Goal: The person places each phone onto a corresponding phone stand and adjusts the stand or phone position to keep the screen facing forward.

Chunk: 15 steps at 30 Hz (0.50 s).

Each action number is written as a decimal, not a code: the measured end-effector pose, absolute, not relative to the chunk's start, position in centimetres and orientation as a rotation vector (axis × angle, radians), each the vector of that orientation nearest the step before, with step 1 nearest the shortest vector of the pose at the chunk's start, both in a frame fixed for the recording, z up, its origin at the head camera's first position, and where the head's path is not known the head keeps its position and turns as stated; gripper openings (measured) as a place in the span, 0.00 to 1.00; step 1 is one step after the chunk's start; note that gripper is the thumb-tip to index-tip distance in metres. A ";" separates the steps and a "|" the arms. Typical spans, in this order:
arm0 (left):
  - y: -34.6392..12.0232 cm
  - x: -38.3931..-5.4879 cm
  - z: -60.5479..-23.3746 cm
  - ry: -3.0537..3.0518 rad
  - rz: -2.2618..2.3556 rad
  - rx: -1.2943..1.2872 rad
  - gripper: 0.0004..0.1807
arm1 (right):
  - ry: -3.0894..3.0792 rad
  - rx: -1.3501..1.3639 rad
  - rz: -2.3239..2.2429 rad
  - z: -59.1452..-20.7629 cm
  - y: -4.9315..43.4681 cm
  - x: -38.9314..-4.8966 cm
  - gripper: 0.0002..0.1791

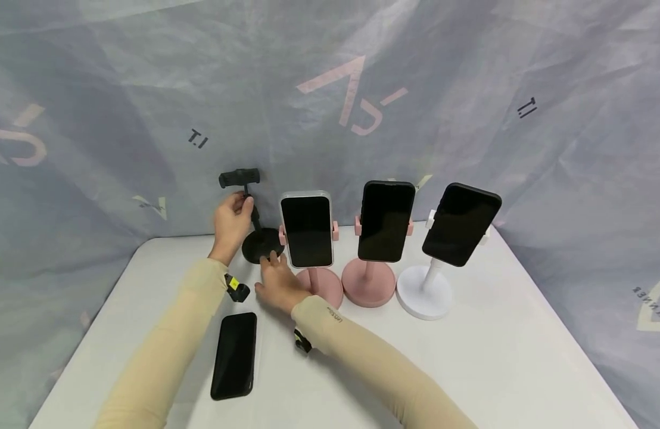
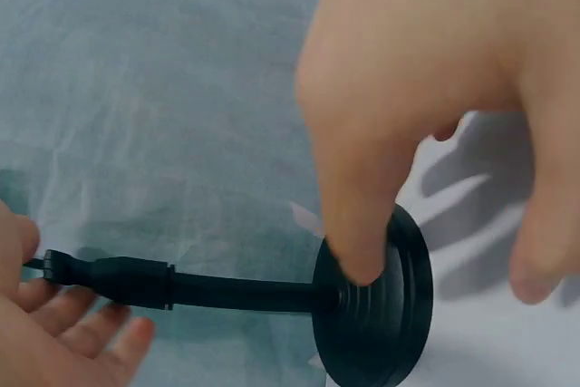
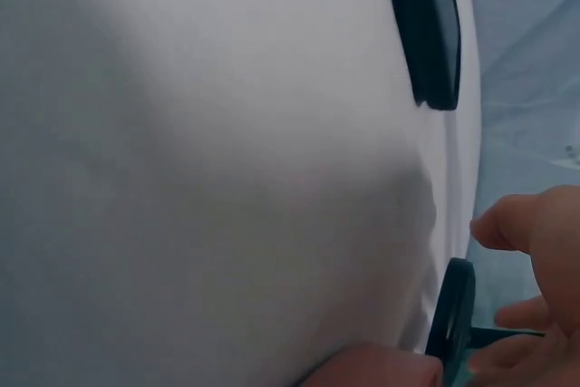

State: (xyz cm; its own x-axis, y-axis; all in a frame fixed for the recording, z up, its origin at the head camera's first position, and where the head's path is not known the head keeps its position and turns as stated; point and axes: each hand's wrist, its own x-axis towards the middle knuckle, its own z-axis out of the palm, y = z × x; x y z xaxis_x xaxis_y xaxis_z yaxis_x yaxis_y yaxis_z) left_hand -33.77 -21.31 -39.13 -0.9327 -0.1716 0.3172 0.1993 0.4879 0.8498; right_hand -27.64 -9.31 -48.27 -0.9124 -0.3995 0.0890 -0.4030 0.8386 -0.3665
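In the head view a black phone stand [image 1: 256,217] stands at the back left, its clamp head holding no phone. My left hand [image 1: 233,221] pinches the upper stem just below the clamp; the left wrist view shows the thumb and fingers around the joint [image 2: 68,267]. Low down, my right hand [image 1: 280,285] reaches the front rim of the round base [image 2: 412,287], with a finger overlapping it and the thumb spread apart. The right wrist view shows only part of that hand at the bottom edge, beside the base [image 3: 453,305].
Phones sit clamped in two pink stands [image 1: 369,283] and one white stand [image 1: 423,293], right of the black one. A loose black phone [image 1: 234,356] lies screen up near the left forearm. Behind the white table [image 1: 501,357] hangs a grey printed cloth [image 1: 448,89].
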 end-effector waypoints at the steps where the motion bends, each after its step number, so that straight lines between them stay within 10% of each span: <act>1: -21.3 -34.0 -39.2 -2.362 -1.447 -0.028 0.27 | -2.993 0.662 0.561 -48.4 -9.4 -27.9 0.35; 15: -21.5 -35.4 -40.5 -2.322 -1.565 -0.077 0.23 | -3.009 0.645 0.268 -49.4 -9.5 -29.0 0.30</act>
State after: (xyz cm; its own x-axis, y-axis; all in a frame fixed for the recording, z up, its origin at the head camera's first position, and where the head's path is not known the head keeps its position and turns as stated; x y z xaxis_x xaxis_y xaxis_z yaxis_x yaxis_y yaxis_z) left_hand -35.39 -21.45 -40.47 -0.9412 -0.1424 0.3062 0.2304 0.3921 0.8906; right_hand -29.00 -9.50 -49.40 -0.9116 -0.4017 0.0878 -0.4109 0.8979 -0.1580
